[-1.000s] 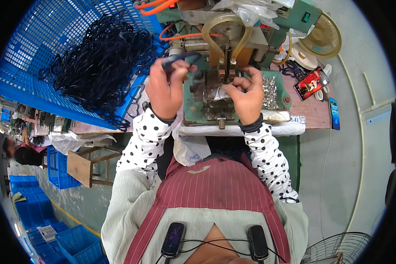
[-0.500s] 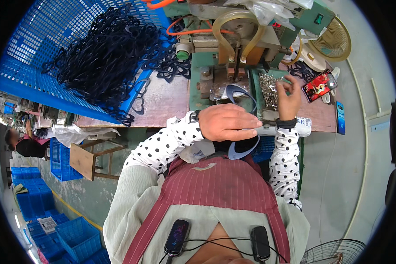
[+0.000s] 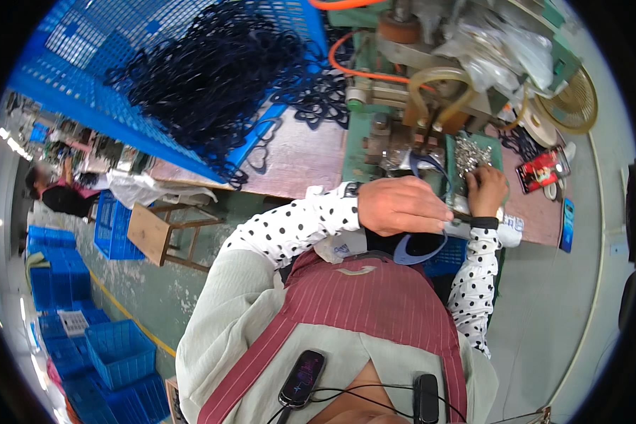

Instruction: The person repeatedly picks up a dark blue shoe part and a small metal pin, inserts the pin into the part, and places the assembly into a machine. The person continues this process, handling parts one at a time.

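Observation:
My left hand is closed, palm down, in front of the machine, its fingers pressed together on a dark blue strap piece with loops. One loop hangs below the hand toward my apron; another rises beyond it, near the machine's tooling. My right hand is at the near edge of a green tray holding small shiny metal fittings. Its fingers are bent and pinched at the fittings; anything between the tips is too small to make out.
A green bench press with curved hoses stands ahead. At the left, a blue basket holds a heap of dark loops. Two phones and a fan are at the right. A wooden stool stands left; farther off, a person sits.
My right hand has come down from above the tray to the metal fittings, its fingers closing. My left hand stays on the strap piece. The whole view has shifted and tilted.

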`<state>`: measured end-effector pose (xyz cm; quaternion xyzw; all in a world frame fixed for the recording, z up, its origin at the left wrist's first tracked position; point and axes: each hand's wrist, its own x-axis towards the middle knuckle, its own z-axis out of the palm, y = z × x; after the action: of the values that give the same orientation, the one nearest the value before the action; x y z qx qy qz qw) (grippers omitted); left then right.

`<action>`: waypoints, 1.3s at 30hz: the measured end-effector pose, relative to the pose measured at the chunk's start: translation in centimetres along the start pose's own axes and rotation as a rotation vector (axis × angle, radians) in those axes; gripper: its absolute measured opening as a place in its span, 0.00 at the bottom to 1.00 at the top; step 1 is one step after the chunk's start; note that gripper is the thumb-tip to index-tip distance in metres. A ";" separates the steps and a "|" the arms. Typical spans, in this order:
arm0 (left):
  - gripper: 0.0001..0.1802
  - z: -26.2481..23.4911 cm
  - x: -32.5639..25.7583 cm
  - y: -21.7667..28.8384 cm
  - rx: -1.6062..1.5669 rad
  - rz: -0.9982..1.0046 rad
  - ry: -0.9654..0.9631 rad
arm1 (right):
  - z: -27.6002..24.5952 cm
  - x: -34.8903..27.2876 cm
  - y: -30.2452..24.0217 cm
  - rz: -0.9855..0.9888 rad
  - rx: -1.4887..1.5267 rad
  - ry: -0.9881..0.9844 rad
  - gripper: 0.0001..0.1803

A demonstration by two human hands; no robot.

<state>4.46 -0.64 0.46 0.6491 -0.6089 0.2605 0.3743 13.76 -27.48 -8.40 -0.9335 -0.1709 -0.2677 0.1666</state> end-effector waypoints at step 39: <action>0.22 -1.7 0.2 3.5 0.688 -0.298 0.058 | -7.5 3.9 -11.0 0.143 0.736 0.168 0.06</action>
<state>1.28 0.66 2.24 0.8107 -0.3740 0.4106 0.1853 9.06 -19.82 2.22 -0.7958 -0.1757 -0.2515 0.5221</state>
